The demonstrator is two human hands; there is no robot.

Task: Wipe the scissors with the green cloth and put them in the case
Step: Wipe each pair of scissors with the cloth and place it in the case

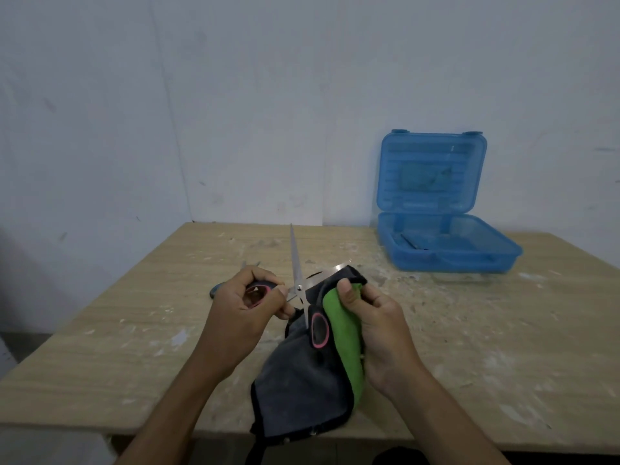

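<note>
The scissors (297, 263) have black handles with pink rims, and their blades are spread wide apart. My left hand (250, 298) grips one handle loop, so one blade points up and away. My right hand (372, 322) holds the cloth (342, 333), green on one side and dark grey on the other, folded round the second blade. That blade's tip pokes out beyond the cloth. The other handle loop lies against the grey side of the cloth. The blue translucent case (446, 243) stands open at the back right of the table, lid upright.
A wooden table (117, 330) with white paint smears holds everything, set against a pale wall. A small blue-handled tool (214, 290) lies behind my left hand, mostly hidden. A dark item lies in the case's base.
</note>
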